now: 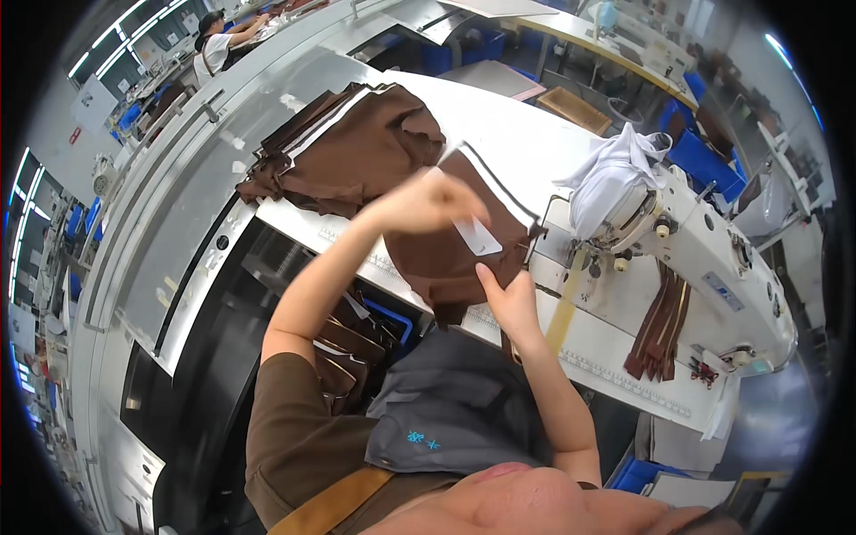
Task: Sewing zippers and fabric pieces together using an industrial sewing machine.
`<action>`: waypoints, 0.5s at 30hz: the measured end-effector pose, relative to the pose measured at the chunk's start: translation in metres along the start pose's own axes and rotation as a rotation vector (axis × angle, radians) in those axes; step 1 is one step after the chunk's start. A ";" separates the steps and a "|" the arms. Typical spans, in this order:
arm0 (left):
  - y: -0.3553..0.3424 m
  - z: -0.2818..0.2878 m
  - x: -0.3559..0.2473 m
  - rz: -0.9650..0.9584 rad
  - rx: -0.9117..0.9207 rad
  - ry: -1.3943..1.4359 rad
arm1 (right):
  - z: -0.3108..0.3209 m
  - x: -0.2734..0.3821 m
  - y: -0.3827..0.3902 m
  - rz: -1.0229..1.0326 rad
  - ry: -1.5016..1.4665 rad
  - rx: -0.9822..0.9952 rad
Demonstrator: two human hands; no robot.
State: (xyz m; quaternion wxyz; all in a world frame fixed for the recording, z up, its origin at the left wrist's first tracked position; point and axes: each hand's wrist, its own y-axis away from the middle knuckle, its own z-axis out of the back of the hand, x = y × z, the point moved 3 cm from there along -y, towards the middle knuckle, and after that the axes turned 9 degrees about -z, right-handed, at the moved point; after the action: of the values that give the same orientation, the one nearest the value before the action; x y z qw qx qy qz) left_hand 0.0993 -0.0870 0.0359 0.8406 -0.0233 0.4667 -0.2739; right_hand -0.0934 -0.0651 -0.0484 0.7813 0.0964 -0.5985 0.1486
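A brown fabric piece (446,259) with a white-and-dark strip along its far edge lies at the near edge of the white sewing table. My right hand (513,299) grips its right side, thumb on top and the other fingers hidden. A small white paper tag (481,239) shows against the fabric, just beyond that thumb. Over the piece's left part is my left hand (432,203), its fingers bent and smeared by motion near the tag's upper end. Whether they hold the tag is unclear. To the left lies a stack of similar brown pieces (357,152).
On the right stands a white sewing machine (713,259) with white cloth (620,169) draped over its head. Brown zipper strips (660,325) and small red-handled clips (704,372) rest beside it. Far left, another person (218,45) sits at work. A blue bin (704,160) stands beyond the machine.
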 end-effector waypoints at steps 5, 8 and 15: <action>-0.004 0.070 0.050 0.041 -0.414 -0.353 | 0.013 -0.003 0.016 -0.052 0.077 0.150; -0.032 0.011 0.051 -0.249 0.074 -0.401 | 0.016 -0.017 0.029 -0.071 -0.023 0.313; -0.020 -0.078 0.038 -0.064 0.597 -0.194 | 0.046 -0.024 0.052 -0.365 -0.319 0.266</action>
State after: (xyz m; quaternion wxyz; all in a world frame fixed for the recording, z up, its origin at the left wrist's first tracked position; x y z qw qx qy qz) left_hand 0.0440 -0.1052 -0.0313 0.8419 0.1839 0.2824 -0.4214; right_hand -0.1585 -0.0342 -0.0608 0.6715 0.3269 -0.6618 0.0655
